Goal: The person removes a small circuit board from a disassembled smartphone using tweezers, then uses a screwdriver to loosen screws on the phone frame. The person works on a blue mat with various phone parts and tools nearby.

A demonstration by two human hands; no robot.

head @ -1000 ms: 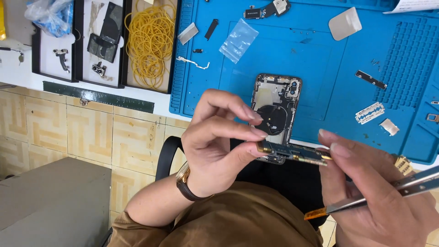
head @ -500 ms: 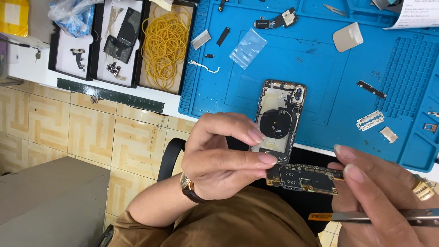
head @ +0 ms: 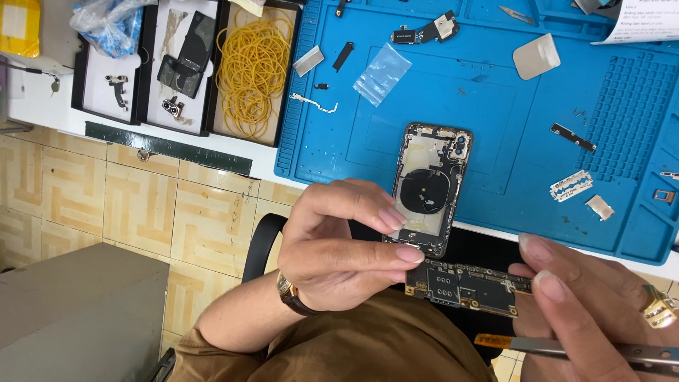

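Dark circuit board (head: 467, 285) sat pinched between my left hand (head: 339, 247) and right hand (head: 594, 297), lower centre; edge-only grip seemed wisest, tweezers (head: 587, 350) tucked alongside.

Between the earlier pictures and now, I see the circuit board (head: 468, 286) turn from nearly edge-on to flat, so its dark face with the small chips shows toward the camera. It also sits lower, clear of the bottom edge of the opened phone shell (head: 430, 188) instead of overlapping it. My left hand (head: 339, 244) pinches the board's left end with thumb and fingertips spread wider than before, and my right hand (head: 590, 297) now grips the right end from a lower spot. The tweezers (head: 587, 349) lie closer to level. The whole view has tilted, so more of the blue mat (head: 495, 127) shows.
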